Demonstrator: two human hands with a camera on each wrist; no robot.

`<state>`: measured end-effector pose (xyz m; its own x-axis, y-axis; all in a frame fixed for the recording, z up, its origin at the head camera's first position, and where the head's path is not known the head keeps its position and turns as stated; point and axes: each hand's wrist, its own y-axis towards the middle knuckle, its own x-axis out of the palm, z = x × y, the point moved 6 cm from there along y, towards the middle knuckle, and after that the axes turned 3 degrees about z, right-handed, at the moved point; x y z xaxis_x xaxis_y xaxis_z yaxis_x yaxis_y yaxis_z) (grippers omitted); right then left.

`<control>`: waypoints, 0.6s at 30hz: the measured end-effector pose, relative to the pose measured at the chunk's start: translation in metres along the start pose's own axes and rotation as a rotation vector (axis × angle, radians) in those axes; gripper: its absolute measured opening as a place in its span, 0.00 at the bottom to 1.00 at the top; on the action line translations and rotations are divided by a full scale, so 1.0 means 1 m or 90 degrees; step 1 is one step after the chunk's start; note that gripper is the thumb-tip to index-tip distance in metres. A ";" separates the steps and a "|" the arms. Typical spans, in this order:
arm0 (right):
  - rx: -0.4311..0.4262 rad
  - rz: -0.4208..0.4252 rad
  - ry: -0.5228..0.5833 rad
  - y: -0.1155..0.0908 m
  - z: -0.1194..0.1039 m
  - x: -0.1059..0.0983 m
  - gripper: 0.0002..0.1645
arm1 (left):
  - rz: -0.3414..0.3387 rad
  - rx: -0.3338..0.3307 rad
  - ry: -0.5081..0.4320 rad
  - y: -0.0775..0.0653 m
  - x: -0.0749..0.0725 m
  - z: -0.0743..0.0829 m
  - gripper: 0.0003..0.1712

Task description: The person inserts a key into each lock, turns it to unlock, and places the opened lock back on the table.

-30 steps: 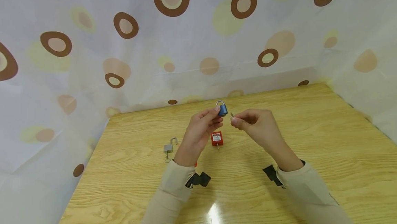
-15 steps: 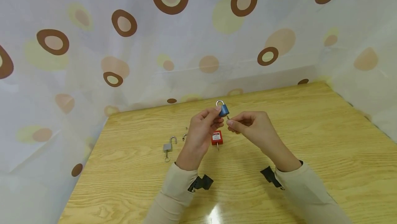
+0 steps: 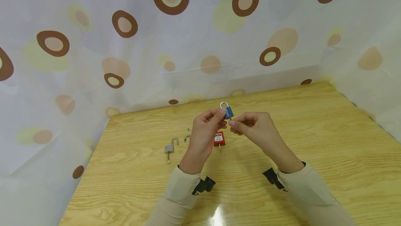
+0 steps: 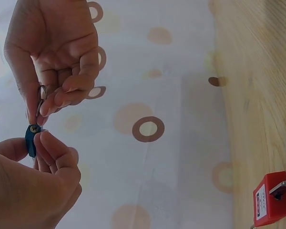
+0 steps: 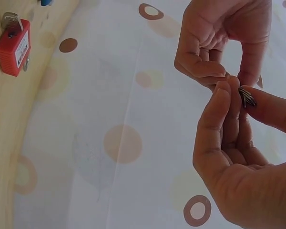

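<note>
My left hand (image 3: 202,134) pinches a small blue padlock (image 3: 228,112) between thumb and fingers, its silver shackle pointing up. With its thumb and fingertips my right hand (image 3: 255,127) pinches a small key (image 3: 230,118) at the padlock's underside. In the left wrist view the key (image 4: 39,107), with a ring on it, meets the keyhole face of the blue padlock (image 4: 34,136); how deep it sits I cannot tell. The right wrist view shows both hands close together, the padlock hidden behind fingers.
On the wooden table (image 3: 141,187) lie a red padlock (image 3: 219,138) with a key in it and a grey padlock (image 3: 169,148), its shackle open, with key and ring. Another shackle (image 3: 187,137) shows partly behind my left hand. A patterned sheet (image 3: 188,45) stands behind the table.
My right hand has moved left, bringing the key from apart to the padlock's underside. My left hand and the padlock have shifted slightly right.
</note>
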<state>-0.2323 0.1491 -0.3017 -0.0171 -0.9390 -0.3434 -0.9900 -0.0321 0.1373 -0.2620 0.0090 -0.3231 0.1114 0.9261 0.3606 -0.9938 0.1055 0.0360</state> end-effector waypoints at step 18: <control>0.046 -0.032 0.017 -0.001 0.002 0.004 0.22 | 0.004 0.005 -0.014 -0.001 0.001 -0.002 0.05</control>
<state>-0.2316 0.1464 -0.3051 0.0361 -0.9458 -0.3227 -0.9971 -0.0559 0.0524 -0.2612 0.0103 -0.3245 0.1047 0.9185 0.3813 -0.9945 0.0963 0.0412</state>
